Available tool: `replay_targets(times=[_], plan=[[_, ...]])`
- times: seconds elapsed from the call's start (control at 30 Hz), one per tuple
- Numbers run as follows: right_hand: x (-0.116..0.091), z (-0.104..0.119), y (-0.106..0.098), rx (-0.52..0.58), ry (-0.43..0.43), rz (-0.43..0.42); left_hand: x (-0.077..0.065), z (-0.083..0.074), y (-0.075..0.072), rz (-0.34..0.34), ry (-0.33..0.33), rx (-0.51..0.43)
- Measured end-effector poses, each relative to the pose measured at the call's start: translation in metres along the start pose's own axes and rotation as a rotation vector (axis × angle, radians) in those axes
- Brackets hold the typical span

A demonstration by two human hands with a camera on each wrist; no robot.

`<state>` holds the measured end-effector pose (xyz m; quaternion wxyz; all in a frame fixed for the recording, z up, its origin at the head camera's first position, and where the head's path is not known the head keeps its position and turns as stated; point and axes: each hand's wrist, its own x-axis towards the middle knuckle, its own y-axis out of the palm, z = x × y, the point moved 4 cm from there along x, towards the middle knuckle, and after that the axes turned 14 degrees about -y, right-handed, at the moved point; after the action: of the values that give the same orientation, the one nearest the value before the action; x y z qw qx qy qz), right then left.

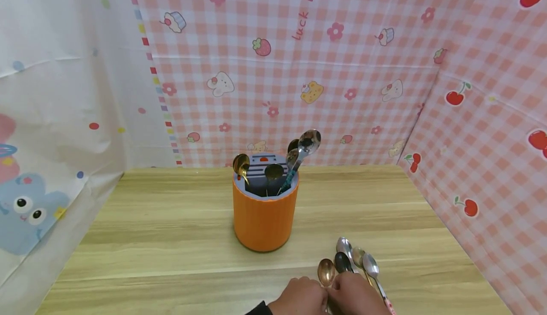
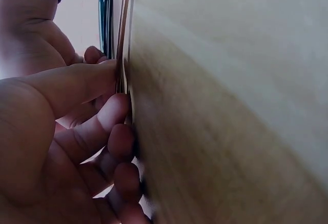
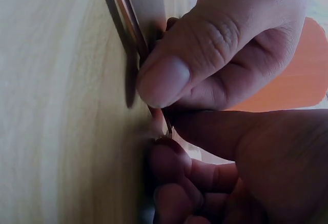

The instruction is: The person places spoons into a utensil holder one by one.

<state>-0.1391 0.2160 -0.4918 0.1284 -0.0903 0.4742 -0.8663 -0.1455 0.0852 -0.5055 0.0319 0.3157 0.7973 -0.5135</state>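
At the front of the table, a copper-coloured spoon [image 1: 326,272] has its bowl pointing away from me. Both hands meet at its handle [image 3: 128,16], close over the wood. My left hand [image 1: 299,297] pinches the thin handle between thumb and fingers. Right beside it, my right hand [image 1: 356,297] pinches the same spoon, knuckles up. Just beyond the right hand lie a dark spoon [image 1: 343,262], a silver spoon [image 1: 344,247], a gold-toned spoon [image 1: 358,256] and another silver spoon [image 1: 370,264] with a pink-patterned handle. Fingers and knuckles hide parts of the handles.
An orange utensil holder [image 1: 264,225] stands mid-table, with several spoons upright in it, including a silver one [image 1: 309,142] with a teal handle and a gold one [image 1: 241,164]. Pink checked cloth [image 1: 273,78] hangs behind and at the right, white cloth [image 1: 64,92] at the left.
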Motion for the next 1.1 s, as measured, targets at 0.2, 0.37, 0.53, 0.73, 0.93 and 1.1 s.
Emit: replay_targets(times=[0.2,0.37,0.53,0.73,0.93,1.1], plan=[[0.002,-0.005,0.005,0.098,0.015,0.022,-0.001,0.001,0.0,-0.036,-0.006,0.0],[0.002,-0.01,0.009,0.226,0.086,0.029,-0.007,0.002,-0.002,-0.067,-0.008,-0.095],[0.002,-0.011,0.006,0.393,0.119,0.019,-0.013,0.005,-0.007,0.022,-0.015,-0.413],[0.009,-0.003,-0.012,0.656,0.159,-0.066,-0.014,0.006,-0.012,0.118,0.015,-0.668],[0.015,0.005,-0.029,0.772,0.11,-0.077,-0.017,0.01,-0.023,0.163,0.008,-0.813],[0.021,0.011,-0.042,0.884,0.018,-0.073,-0.019,0.014,-0.036,0.134,0.009,-0.819]])
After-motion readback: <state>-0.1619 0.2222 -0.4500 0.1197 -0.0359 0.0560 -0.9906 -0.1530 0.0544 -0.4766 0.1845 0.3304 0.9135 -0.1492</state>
